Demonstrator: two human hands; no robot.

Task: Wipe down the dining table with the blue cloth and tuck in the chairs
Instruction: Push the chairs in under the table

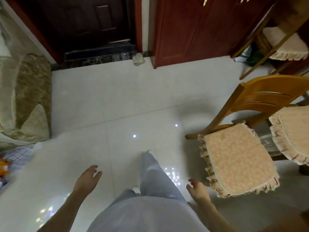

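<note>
While your left hand (87, 179) and right hand (198, 190) hang spread and empty, you could clip the chair (260, 97) beside you in passing.

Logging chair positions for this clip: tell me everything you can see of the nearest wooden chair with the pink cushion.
The chair looks like honey-coloured wood, with a curved, slotted backrest. A pink floral cushion with a ruffled edge covers its seat. It stands upright on the pale tiled floor, legs mostly hidden. The right hand is open near the cushion's corner, apparently not touching.
</note>
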